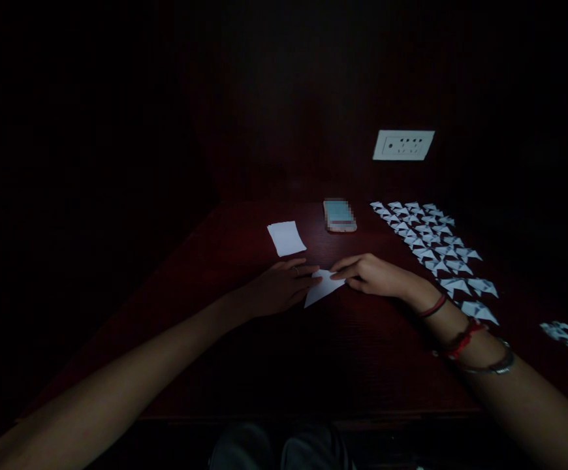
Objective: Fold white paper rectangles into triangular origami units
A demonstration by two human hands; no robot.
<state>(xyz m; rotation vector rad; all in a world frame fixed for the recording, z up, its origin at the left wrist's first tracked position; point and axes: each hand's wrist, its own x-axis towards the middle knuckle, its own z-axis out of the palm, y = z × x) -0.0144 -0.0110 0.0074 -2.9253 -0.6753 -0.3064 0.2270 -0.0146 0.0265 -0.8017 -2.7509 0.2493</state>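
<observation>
A white sheet of paper folded to a triangle [322, 290] lies on the dark red table, one point toward me. From the left, my left hand [284, 285] rests on it with fingers stretched out and fingertips on the paper's left part. A ring shows on one finger. My right hand [365, 274] has its bent fingers and thumb at the paper's right corner, gripping it there. Beyond my left hand lies a small stack of white square paper sheets [286, 238]. Several folded white paper pieces [426, 238] stand in rows to the right of my right hand.
A phone [340, 215], its screen lit and pixelated, lies near the back of the table [205, 261]. A white wall socket [403, 145] is above it. Another white folded paper cluster [567, 335] sits at the far right. The surroundings are very dark.
</observation>
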